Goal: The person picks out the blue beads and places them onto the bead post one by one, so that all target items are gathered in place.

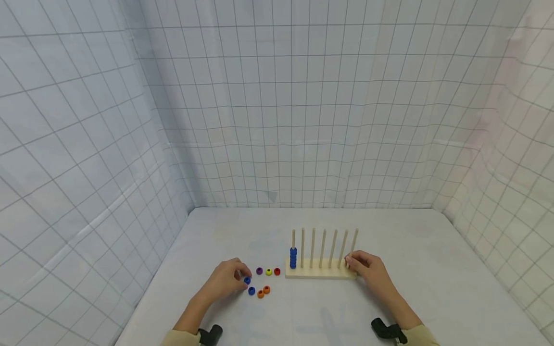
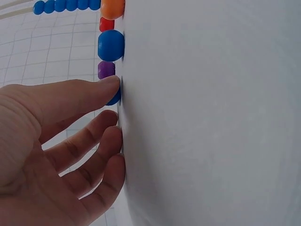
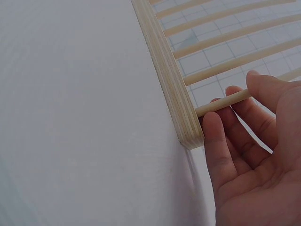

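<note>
My left hand [image 1: 226, 280] is low over the table and pinches a blue bead [image 1: 247, 280] between thumb and fingers. In the left wrist view the thumb covers most of that bead [image 2: 114, 100]. A second blue bead [image 1: 251, 290] lies close beside the fingertips. To the right stands a wooden peg rack [image 1: 318, 274] with a row of upright pegs. Several blue beads [image 1: 293, 258] are stacked on its leftmost peg. My right hand [image 1: 373, 271] holds the rack's right end, its fingers around the base of the last peg [image 3: 225, 102].
Two orange beads [image 1: 267, 290] lie in front of the rack's left side. A purple bead [image 1: 259, 271], a yellow bead [image 1: 269, 272] and a red bead [image 1: 277, 271] form a row left of the rack. White gridded cloth [image 1: 303, 120] surrounds the white table [image 1: 372, 230].
</note>
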The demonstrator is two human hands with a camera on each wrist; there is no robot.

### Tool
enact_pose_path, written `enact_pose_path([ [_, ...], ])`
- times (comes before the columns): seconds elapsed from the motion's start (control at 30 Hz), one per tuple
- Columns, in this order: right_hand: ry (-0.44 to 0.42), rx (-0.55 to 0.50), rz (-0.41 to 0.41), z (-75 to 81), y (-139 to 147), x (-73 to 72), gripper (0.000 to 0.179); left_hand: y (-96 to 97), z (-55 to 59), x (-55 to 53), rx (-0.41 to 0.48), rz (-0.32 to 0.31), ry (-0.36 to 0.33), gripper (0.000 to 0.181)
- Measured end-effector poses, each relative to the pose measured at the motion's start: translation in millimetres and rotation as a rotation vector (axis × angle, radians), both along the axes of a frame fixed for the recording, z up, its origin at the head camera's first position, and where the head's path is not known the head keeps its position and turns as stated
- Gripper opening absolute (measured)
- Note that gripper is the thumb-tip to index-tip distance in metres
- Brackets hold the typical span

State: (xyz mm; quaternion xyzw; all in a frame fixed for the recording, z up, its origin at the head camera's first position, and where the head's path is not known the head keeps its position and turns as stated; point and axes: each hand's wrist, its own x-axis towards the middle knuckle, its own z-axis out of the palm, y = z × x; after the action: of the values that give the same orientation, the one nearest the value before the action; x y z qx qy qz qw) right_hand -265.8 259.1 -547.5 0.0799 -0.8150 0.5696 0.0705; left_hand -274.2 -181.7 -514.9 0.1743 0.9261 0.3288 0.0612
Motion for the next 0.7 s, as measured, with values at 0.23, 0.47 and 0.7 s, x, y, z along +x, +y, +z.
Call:
enact_pose_path([
  [0.23,0.005,0.01,-0.001,0.1,-0.1,-0.1,0.026,0.6,0.2,-1.5,-0.004,0.008,0.004,0.021],
  [0.47,0.015,0.001,-0.003,1.5,-0.8,0.0,0.025,2.2,4.2,1.7,0.018,0.03,-0.022,0.02],
  [0.7,0.018,-0.008,-0.003,2.2,-1.2,0.5,0.026,2.3,6.3,3.5,0.037,0.028,-0.031,0.019],
])
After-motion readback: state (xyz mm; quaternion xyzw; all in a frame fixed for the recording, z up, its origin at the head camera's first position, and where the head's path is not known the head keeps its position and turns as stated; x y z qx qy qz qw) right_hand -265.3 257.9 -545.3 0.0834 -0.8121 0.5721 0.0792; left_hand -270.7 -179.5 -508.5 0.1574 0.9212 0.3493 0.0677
